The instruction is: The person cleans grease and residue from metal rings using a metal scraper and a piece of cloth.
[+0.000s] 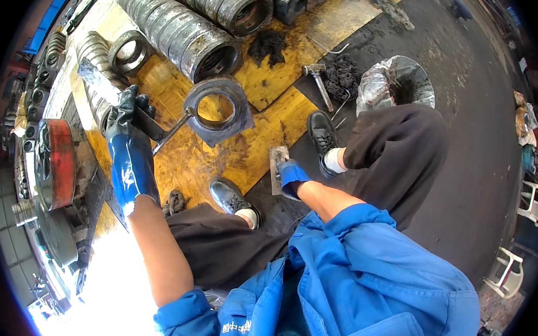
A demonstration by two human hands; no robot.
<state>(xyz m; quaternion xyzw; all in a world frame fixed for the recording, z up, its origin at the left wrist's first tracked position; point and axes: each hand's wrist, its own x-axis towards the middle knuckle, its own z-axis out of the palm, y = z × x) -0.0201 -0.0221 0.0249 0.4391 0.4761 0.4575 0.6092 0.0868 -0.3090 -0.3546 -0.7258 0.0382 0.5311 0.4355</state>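
My left hand [129, 109], in a blue glove with dark, stained fingers, is closed round a long flat metal bar [98, 83]. The bar's far end shines, and its dark near end shows past my fingers. Close by, a thin rod [172, 132] leans with its tip at a greasy flanged metal ring [242, 113], which lies flat on the yellow board. Lower and to the right, my right hand [290, 176], also in a blue glove, grips a grey rectangular trowel-like plate [278, 162] between my shoes. Part of its grip is hidden by the glove.
Rows of ribbed metal cylinders [179, 32] lie beyond the ring, with a loose ring [129, 52] at left. A hammer [319, 85], dark rags [342, 77] and a foil-lined bucket [383, 83] stand near my right knee. A red round part [62, 163] is far left.
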